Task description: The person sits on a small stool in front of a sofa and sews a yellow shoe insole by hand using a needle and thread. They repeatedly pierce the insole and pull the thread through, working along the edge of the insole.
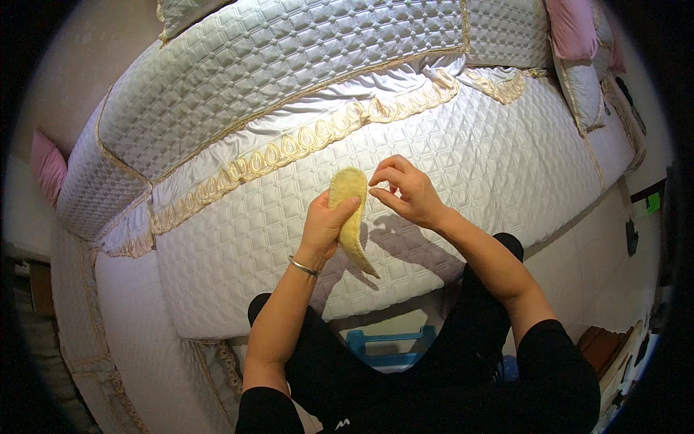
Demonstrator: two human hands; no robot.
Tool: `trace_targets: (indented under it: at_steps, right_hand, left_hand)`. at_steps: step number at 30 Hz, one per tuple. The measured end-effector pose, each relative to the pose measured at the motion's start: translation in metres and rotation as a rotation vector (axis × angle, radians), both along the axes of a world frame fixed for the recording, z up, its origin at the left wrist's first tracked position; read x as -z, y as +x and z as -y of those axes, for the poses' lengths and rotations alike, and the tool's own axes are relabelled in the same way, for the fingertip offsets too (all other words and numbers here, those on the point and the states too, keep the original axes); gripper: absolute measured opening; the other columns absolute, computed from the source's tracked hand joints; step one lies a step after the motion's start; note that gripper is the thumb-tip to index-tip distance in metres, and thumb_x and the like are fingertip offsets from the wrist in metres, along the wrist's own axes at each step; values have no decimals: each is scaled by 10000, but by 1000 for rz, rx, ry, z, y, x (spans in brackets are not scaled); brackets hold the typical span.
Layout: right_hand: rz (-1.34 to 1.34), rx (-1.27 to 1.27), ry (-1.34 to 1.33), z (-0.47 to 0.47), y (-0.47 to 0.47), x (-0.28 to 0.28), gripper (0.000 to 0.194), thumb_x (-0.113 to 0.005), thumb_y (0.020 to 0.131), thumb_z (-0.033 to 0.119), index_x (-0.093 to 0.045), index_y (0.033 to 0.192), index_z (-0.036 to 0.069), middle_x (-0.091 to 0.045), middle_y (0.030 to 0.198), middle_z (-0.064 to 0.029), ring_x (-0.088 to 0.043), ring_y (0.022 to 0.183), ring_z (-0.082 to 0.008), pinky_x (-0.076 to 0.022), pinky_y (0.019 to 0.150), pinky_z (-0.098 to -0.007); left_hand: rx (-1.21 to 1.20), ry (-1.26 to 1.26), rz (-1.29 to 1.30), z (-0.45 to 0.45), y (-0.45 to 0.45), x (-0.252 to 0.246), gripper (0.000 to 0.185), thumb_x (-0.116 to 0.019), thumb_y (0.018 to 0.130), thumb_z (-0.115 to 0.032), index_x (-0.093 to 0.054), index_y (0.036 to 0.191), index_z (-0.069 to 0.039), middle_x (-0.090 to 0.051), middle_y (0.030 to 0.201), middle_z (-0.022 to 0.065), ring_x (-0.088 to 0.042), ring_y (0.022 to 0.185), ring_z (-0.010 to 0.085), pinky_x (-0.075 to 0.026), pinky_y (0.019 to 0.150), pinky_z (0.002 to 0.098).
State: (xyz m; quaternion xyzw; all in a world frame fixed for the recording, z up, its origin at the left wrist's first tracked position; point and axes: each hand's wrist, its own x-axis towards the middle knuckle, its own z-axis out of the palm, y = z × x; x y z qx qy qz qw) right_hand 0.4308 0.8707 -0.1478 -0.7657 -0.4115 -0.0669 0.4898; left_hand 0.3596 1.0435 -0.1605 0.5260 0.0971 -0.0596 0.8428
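My left hand (322, 223) grips a pale yellow, fuzzy-looking insole (347, 184), with the thumb lying across its near face. The insole's rounded end points away from me, and its lower part curves to a narrow tip towards my lap. Stitch-like marks run along its edge. Just right of the insole, my right hand (411, 191) hovers with thumb and index fingertip close together. Whether anything thin sits between those fingertips is too small to tell. Both hands are above the white quilted sofa seat cover (260, 255), where their shadows fall.
Behind the seat rises a quilted sofa backrest (303, 59) with gold lace trim (282, 152). Pink cushions stand at the left (47, 165) and right (572, 27). A blue plastic stool or frame (393, 358) is between my legs. Tiled floor (574, 276) shows at right.
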Motion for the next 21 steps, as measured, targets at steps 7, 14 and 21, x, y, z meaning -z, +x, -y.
trace_targets:
  at_steps: [7,14,21]
  right_hand:
    - [311,35,-9,-7,-6,-1,59,-614,793,97,-577,804,52,-583,764,-57,-592,675,-198,-464,536,-306]
    - [-938,222,1030,52,64,5,110,-403,900,130,-416,930,25,-604,966,-202,-542,624,-93,-382,412,-151]
    - [-548,776,1590,157,143,24,126,-279,784,-17,-327,668,-6,-379,614,-104,-342,468,-174,-470,824,-597]
  left_hand:
    - [9,256,88,7,1,3,206,-627,814,-89,-594,991,10,-613,859,16,-553,729,65,-457,632,203]
    - [-135,411,73,-17,7,8,167,-630,794,-81,-617,939,0,-611,797,-3,-527,645,48,-442,571,202]
    - [-421,814,105,-61,16,10,121,-608,756,-92,-621,835,-1,-597,697,-4,-506,591,50,-420,532,212]
